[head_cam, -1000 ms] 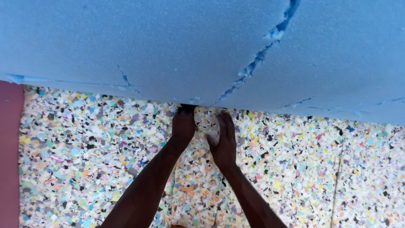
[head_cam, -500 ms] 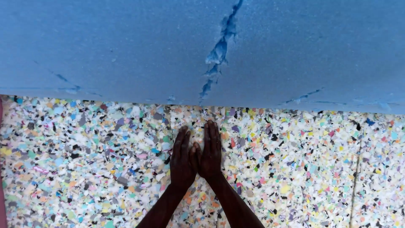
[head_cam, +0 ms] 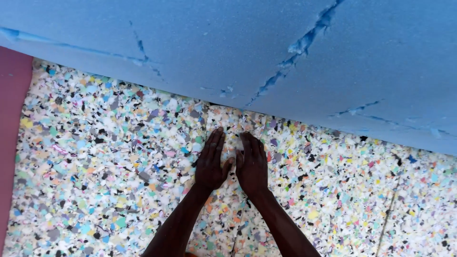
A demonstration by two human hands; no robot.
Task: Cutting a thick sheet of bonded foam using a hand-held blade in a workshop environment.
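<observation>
Left hand (head_cam: 211, 164) and right hand (head_cam: 251, 165), flat with fingers together, thumbs nearly touching, press side by side on the speckled foam slab (head_cam: 109, 181), just below the blue foam sheet (head_cam: 228, 47)

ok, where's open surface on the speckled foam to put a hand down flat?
Open speckled foam lies between the pink strip and the left hand, and again right of the right hand. It is tight between the fingertips and the blue foam sheet edge.
</observation>
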